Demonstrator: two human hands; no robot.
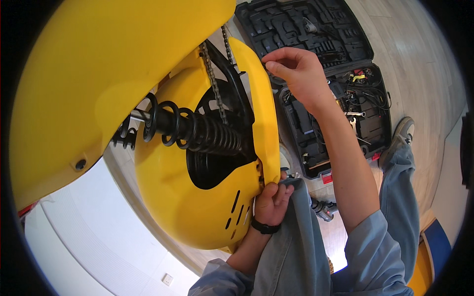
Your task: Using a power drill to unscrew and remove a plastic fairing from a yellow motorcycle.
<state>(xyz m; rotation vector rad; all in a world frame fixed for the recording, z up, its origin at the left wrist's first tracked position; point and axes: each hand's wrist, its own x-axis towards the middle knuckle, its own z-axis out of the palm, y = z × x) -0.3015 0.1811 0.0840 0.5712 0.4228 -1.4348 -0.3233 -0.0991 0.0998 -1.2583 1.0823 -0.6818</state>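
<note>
A black band circles a wearer's left wrist. Below the band, the left sleeve is blue-grey and bunched; the matching right sleeve, creased, sits to the band's right. Faded blue jeans, seamed and wrinkled, show just beside the band. Well beyond it, upper right, is a greyish shoe with a pale sole.

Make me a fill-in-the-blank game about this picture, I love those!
1. The left hand touches a panel coloured ____.
2. The toolbox lid is ____, not closed.
3. The thick coil spring is coloured ____.
4. A wristband sits on the ____ wrist, not the right.

Missing words: yellow; open; black; left.
</note>
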